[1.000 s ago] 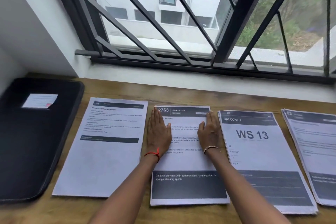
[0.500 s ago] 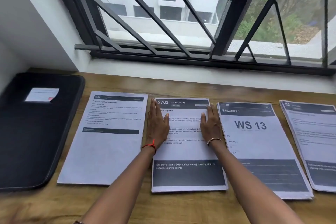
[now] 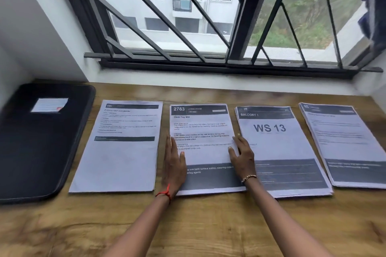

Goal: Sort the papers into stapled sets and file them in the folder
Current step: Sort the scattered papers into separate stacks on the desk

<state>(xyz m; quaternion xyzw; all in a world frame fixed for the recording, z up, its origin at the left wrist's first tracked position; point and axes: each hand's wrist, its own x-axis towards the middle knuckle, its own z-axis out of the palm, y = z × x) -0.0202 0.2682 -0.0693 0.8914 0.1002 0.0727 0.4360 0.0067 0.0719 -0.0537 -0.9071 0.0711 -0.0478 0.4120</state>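
Several stacks of printed papers lie side by side on the wooden desk (image 3: pixel 208 225). The "2763 Living Room" stack (image 3: pixel 200 131) is in the middle. My left hand (image 3: pixel 173 165) lies flat along its left edge, fingers straight. My right hand (image 3: pixel 242 156) rests flat on its right edge, fingers spread, partly over the "WS 13" stack (image 3: pixel 277 144). Another stack (image 3: pixel 123 152) lies to the left and one more (image 3: pixel 344 142) at the far right. A closed black folder (image 3: pixel 41 144) with a white label lies at the far left.
A barred window (image 3: pixel 208 16) and its white sill (image 3: pixel 208 83) run along the desk's far edge. A white wall (image 3: pixel 31 27) closes the left side. Bare wood shows along the front of the desk.
Both hands have slid down the middle stack toward me, from near its top to its lower half. The papers stay where they were.
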